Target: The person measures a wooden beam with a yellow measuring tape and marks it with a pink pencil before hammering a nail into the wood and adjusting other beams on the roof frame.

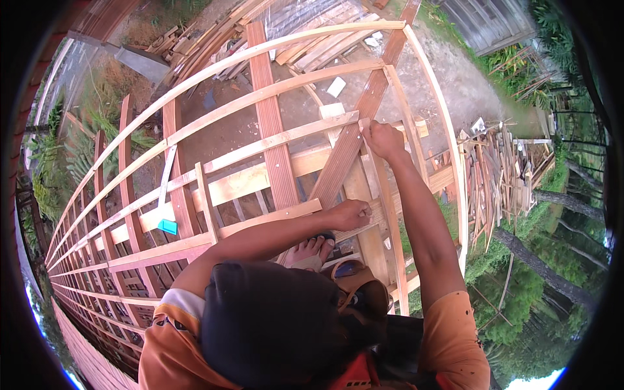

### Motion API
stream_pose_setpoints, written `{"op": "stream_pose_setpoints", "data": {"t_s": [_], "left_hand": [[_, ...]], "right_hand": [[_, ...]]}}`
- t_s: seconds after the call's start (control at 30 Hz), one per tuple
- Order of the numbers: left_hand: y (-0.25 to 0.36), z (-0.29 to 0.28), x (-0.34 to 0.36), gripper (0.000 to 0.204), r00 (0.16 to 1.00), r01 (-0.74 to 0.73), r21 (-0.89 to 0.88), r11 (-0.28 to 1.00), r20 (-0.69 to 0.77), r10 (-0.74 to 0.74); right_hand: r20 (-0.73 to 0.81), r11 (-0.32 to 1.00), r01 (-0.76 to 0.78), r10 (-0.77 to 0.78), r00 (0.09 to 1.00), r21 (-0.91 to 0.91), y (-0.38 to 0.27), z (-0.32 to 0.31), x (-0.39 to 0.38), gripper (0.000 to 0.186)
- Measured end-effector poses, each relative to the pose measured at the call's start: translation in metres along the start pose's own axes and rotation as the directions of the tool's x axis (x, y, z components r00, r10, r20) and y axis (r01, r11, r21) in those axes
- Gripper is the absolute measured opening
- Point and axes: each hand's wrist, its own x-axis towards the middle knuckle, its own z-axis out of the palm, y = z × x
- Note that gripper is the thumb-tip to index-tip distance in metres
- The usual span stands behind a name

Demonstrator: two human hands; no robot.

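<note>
My right hand (385, 138) is closed around the upper end of a narrow wooden batten (383, 195). That end lies beside a wide, slanting reddish-brown rafter (348, 146), where another batten (286, 139) also ends. My left hand (351, 214) is closed near the lower end of the rafter, to the left of the held batten. Its curled fingers hide what is in them, if anything. Under my left forearm a short batten (273, 220) runs leftward across the frame. My foot (309, 252), in a sandal, stands just below the left hand.
A handsaw-like tool with a teal handle (167, 226) hangs on the battens at left. Open gaps between rafters (266, 117) show ground far below. Stacked planks (325, 52) lie on the ground beyond, scrap wood (500, 182) at right. Outer battens (448, 123) edge the frame.
</note>
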Motion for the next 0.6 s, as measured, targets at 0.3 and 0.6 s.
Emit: {"op": "stream_pose_setpoints", "data": {"t_s": [0.3, 0.6], "left_hand": [[0.014, -0.008, 0.074, 0.036, 0.891, 0.424, -0.394, 0.815, 0.022, -0.453], [-0.012, 0.000, 0.068, 0.032, 0.965, 0.216, -0.259, 0.941, -0.090, -0.246]], "right_hand": [[0.051, 0.969, 0.035, -0.023, 0.998, -0.243, -0.003, 0.019, 0.005, 0.030], [-0.013, 0.976, 0.104, -0.108, 0.994, -0.191, -0.037, 0.049, -0.055, 0.025]]}}
